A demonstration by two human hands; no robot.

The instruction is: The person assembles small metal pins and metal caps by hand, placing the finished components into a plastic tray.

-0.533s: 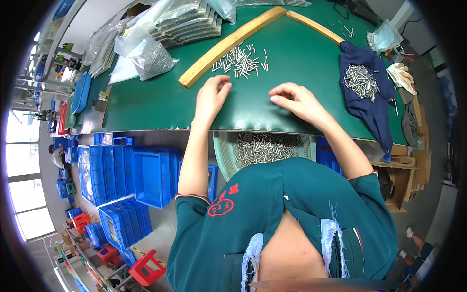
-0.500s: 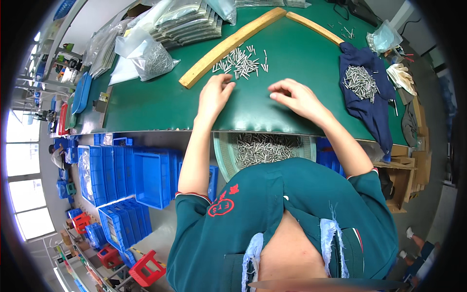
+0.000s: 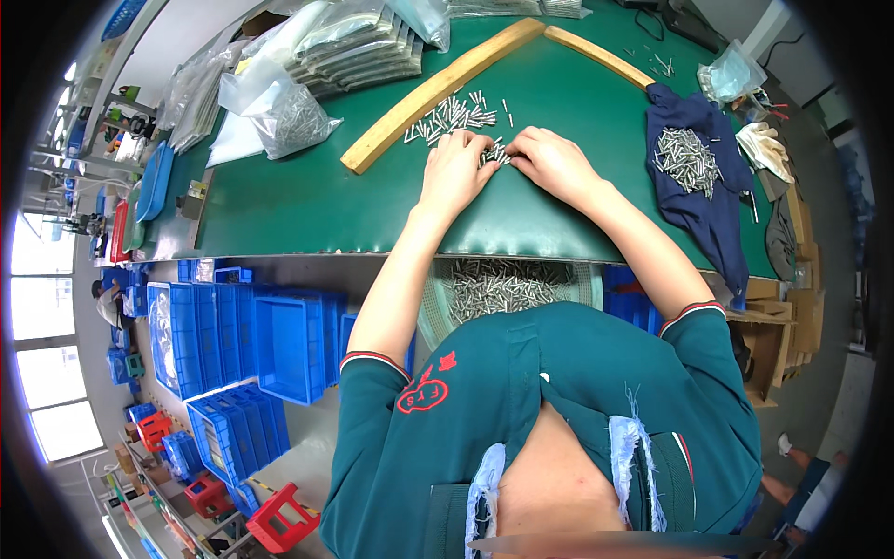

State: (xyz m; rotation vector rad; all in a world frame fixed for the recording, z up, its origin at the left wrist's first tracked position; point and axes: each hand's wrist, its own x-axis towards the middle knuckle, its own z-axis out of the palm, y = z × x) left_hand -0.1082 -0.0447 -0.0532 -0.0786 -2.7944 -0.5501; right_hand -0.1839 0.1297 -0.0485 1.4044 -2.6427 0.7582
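Both hands meet at the near side of a loose pile of short metal pins (image 3: 449,117) on the green tabletop. My left hand (image 3: 456,172) is closed, fingers curled, against a small cluster of pins (image 3: 496,153). On the cluster's other side, my right hand (image 3: 556,166) pinches at the pins with thumb and fingertips together. The exact grip is partly hidden under the fingers. A single pin (image 3: 507,113) lies apart, right of the pile.
Two wooden strips, a long one (image 3: 438,93) and a thinner one (image 3: 596,53), form an angle behind the pile. More pins lie on a dark blue cloth (image 3: 670,112) at right. A pin-filled basket (image 3: 433,303) sits below the table edge. A plastic bag (image 3: 293,121) lies at left.
My hands have come together from either side and closed around some pins. The near part of the pile has been drawn toward me and gathered between them.
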